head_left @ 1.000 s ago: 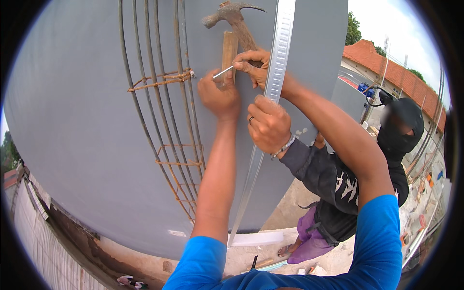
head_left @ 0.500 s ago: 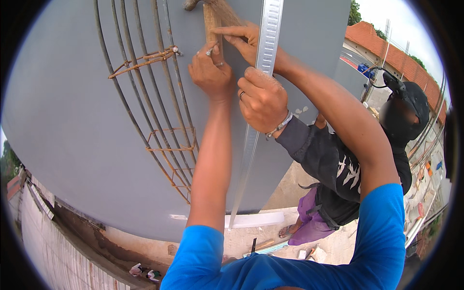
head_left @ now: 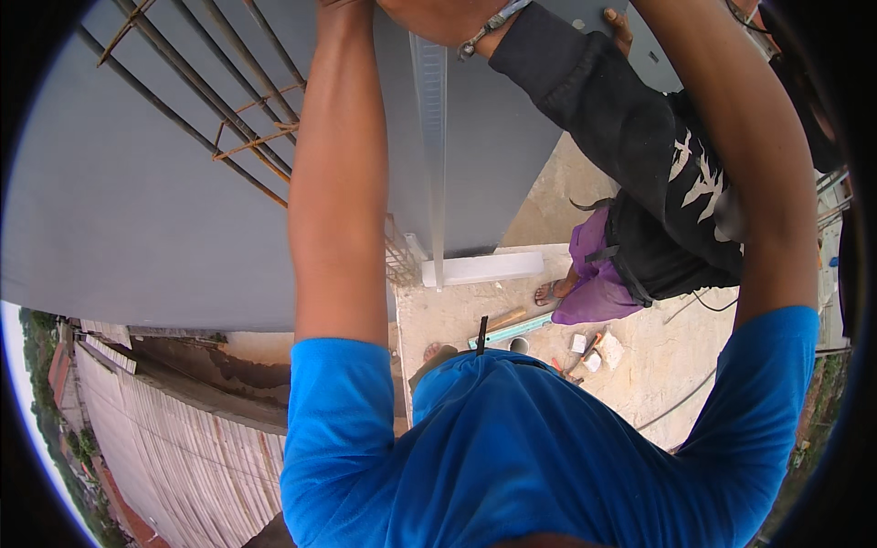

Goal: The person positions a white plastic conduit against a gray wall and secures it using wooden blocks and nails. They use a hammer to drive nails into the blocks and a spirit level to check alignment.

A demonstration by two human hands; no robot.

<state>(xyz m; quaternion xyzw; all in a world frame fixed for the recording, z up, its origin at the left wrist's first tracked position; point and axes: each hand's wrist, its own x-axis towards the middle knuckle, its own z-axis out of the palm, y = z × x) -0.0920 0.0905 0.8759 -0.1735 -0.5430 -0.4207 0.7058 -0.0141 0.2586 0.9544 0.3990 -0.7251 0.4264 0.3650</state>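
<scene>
At the top edge only the base of my left hand (head_left: pixel 345 9) shows; its fingers are cut off by the frame. My left forearm rises straight up in front of the grey wall (head_left: pixel 164 219). My right arm reaches up along the right side, with its hand outside the picture. Between my arms a co-worker's hand (head_left: pixel 429 18), with a bracelet at the wrist, is at the upper end of a long slotted metal strip (head_left: pixel 431 110). This strip hangs upright along the wall. Tied steel bars (head_left: pixel 196 78) stand out left of my left forearm.
A co-worker in a black long-sleeved top (head_left: pixel 630 119) and purple lower garment (head_left: pixel 594 265) stands close on the right. Below lie a white beam (head_left: pixel 484 268), a teal bar (head_left: pixel 516 329) and white chunks (head_left: pixel 593 362). Corrugated roofing (head_left: pixel 183 429) lies lower left.
The view has tipped downward, so my hands, the hammer and the wooden piece at the top have left the picture, except my left hand's base. More floor and my blue shirt now show.
</scene>
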